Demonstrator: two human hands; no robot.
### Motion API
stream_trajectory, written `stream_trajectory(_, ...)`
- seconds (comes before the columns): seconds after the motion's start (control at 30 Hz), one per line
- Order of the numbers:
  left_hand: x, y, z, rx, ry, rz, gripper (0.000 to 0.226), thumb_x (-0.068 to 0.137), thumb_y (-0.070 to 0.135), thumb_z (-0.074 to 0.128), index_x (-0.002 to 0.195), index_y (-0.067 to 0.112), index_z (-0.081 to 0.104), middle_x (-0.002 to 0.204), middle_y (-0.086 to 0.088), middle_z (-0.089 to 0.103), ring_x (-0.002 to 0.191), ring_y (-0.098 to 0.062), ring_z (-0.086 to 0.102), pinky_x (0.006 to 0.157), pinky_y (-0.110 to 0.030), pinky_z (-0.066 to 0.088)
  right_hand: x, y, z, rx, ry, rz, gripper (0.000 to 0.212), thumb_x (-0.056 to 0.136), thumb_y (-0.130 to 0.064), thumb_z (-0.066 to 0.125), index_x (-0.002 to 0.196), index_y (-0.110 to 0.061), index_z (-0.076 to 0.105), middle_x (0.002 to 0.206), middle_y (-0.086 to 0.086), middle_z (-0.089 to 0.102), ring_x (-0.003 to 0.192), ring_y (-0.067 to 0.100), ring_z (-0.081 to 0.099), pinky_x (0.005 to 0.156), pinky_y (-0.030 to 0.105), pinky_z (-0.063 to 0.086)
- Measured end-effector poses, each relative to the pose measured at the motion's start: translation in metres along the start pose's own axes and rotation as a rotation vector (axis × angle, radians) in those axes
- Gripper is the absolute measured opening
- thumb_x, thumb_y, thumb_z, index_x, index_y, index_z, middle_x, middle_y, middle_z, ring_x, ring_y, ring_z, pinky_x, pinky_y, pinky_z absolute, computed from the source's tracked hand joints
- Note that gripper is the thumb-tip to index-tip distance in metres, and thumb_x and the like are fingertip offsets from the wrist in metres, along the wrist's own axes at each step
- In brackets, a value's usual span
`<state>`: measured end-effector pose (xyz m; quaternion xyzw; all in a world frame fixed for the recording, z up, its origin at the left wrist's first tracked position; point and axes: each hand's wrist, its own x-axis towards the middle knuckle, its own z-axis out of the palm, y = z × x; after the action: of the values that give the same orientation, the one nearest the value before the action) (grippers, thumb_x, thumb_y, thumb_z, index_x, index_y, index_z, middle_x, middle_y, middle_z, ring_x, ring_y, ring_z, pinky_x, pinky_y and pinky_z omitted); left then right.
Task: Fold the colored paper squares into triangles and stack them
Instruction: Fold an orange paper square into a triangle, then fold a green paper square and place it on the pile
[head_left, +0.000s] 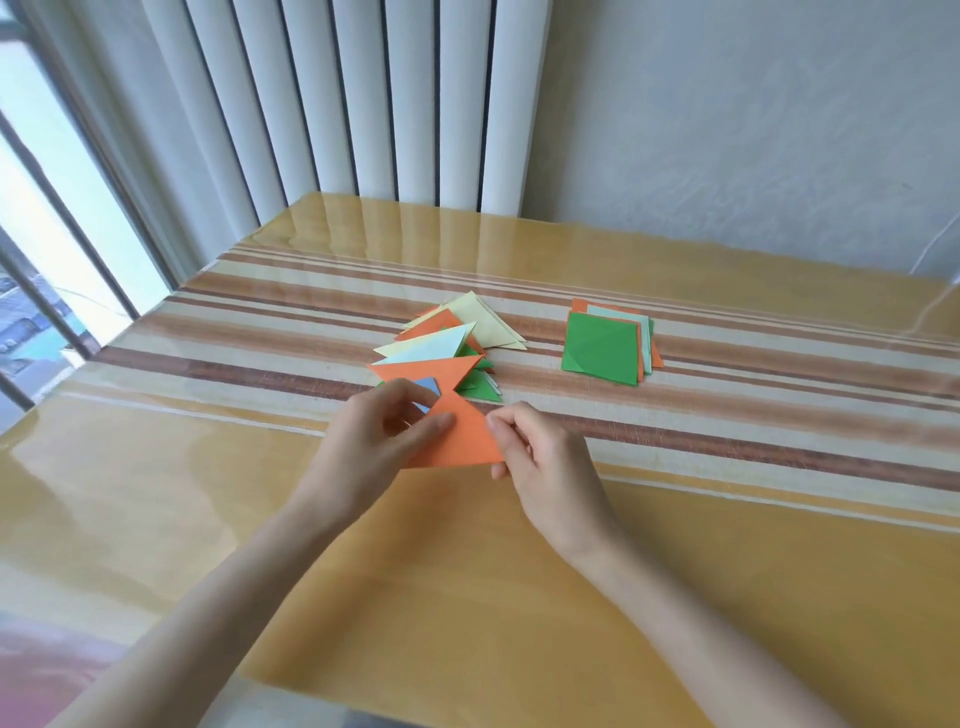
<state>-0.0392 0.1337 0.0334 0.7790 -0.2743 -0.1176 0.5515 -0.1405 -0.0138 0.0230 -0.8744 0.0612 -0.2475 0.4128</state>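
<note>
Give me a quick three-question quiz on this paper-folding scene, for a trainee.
1. True or false: the left hand and the right hand both hold the orange triangle.
2. Which colour tops the stack of squares? A) blue B) green C) yellow
3. Fill in: the pile of triangles lies to the ___ of that stack.
Key: 1 true; 2 B; 3 left.

Held triangle sits before triangle pile, square stack to its right.
</note>
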Motion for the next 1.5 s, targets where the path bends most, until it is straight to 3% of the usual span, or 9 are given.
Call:
stream_trajectory(0.13, 0.018, -0.013, -0.012, 0.312, 0.213, 0.151, 0.009, 0.086, 0.021, 0.071, 0.083, 0.020, 0.062, 0.067, 0.012, 0.056, 0.061, 0.000, 0.053, 0.055, -0.012, 0.038, 0.022, -0.003, 0.032, -0.117, 0.021, 0.068, 0.013, 0.091, -0.022, 0.061, 0.088, -0.011, 0.068, 0.068, -0.011, 0.056, 0.080, 0.021, 0.057, 0.070, 0.039, 0.048)
stream_trajectory(0.3, 0.045, -0.040, -0.017, 0.619, 0.166, 0.214, 0.015, 0.087, 0.023, 0.070, 0.094, 0.010, 0.066, 0.084, 0.000, 0.062, 0.067, -0.022, 0.057, 0.060, -0.028, 0.042, 0.044, 0.002, 0.054, -0.486, 0.079, 0.178, 0.013, 0.092, -0.026, 0.060, 0.085, -0.017, 0.067, 0.087, -0.002, 0.067, 0.092, 0.024, 0.048, 0.075, 0.034, 0.032)
stream_trajectory(0.47, 0.031, -0.049, -0.011, 1.003, 0.168, 0.462, 0.021, 0.079, 0.018, 0.053, 0.093, 0.016, 0.069, 0.096, -0.004, 0.063, 0.085, -0.027, 0.056, 0.073, -0.035, 0.037, 0.043, 0.006, 0.065, -0.695, 0.152, 0.169, 0.018, 0.073, -0.023, 0.079, 0.071, -0.020, 0.061, 0.073, -0.002, 0.063, 0.078, 0.026, 0.054, 0.066, 0.034, 0.037)
stream_trajectory(0.6, 0.008, -0.049, -0.010, 0.997, 0.059, 0.474, 0.037, 0.078, 0.015, 0.041, 0.098, 0.014, 0.072, 0.100, 0.000, 0.069, 0.085, -0.025, 0.066, 0.081, -0.030, 0.036, 0.041, 0.011, 0.058, -0.735, 0.081, -0.077, 0.037, 0.067, 0.000, 0.065, 0.099, -0.017, 0.066, 0.097, 0.003, 0.060, 0.088, 0.027, 0.054, 0.072, 0.036, 0.044)
stream_trajectory(0.77, 0.003, -0.051, -0.017, 0.926, -0.049, 0.350, 0.046, 0.083, 0.023, 0.038, 0.117, 0.015, 0.069, 0.123, -0.005, 0.065, 0.106, -0.026, 0.063, 0.096, -0.036, 0.038, 0.030, 0.019, 0.036, -0.778, -0.196, -0.365, 0.065, 0.067, -0.004, 0.026, 0.110, -0.016, 0.072, 0.110, 0.003, 0.069, 0.100, 0.025, 0.064, 0.086, 0.033, 0.047)
stream_trajectory(1.03, -0.007, -0.048, -0.015, 0.971, -0.071, 0.263, 0.048, 0.093, 0.036, 0.033, 0.126, 0.018, 0.063, 0.132, -0.002, 0.060, 0.123, -0.028, 0.056, 0.104, -0.050, 0.036, 0.013, 0.025, 0.017, -0.768, -0.104, -0.294, 0.060, 0.070, -0.001, 0.027, 0.103, -0.013, 0.075, 0.107, 0.003, 0.072, 0.098, 0.028, 0.061, 0.083, 0.036, 0.034)
stream_trajectory(1.2, 0.002, -0.042, -0.006, 0.880, 0.043, 0.201, 0.046, 0.087, 0.039, 0.034, 0.102, 0.018, 0.072, 0.116, -0.002, 0.067, 0.107, -0.030, 0.062, 0.105, -0.056, 0.032, 0.010, 0.029, 0.023, -0.693, -0.083, -0.256, 0.055, 0.068, 0.003, 0.035, 0.101, -0.013, 0.076, 0.104, 0.002, 0.072, 0.102, 0.023, 0.054, 0.086, 0.035, 0.040)
stream_trajectory(1.33, 0.001, -0.033, 0.005, 0.778, 0.081, 0.032, 0.044, 0.086, 0.038, 0.038, 0.108, 0.019, 0.071, 0.128, -0.007, 0.059, 0.118, -0.035, 0.054, 0.110, -0.060, 0.018, 0.016, 0.031, 0.018, -0.435, -0.176, -0.083, 0.056, 0.073, 0.015, 0.043, 0.113, -0.012, 0.072, 0.118, 0.002, 0.066, 0.115, 0.024, 0.045, 0.101, 0.038, 0.038)
stream_trajectory(1.5, 0.001, -0.021, 0.024, 0.789, 0.125, 0.363, 0.039, 0.089, 0.029, 0.038, 0.117, 0.015, 0.062, 0.134, -0.011, 0.053, 0.134, -0.034, 0.035, 0.104, -0.062, 0.030, 0.023, 0.048, -0.023, -0.288, -0.027, -0.009, 0.046, 0.086, 0.011, 0.049, 0.122, -0.012, 0.065, 0.119, 0.002, 0.061, 0.113, 0.018, 0.044, 0.100, 0.024, 0.032)
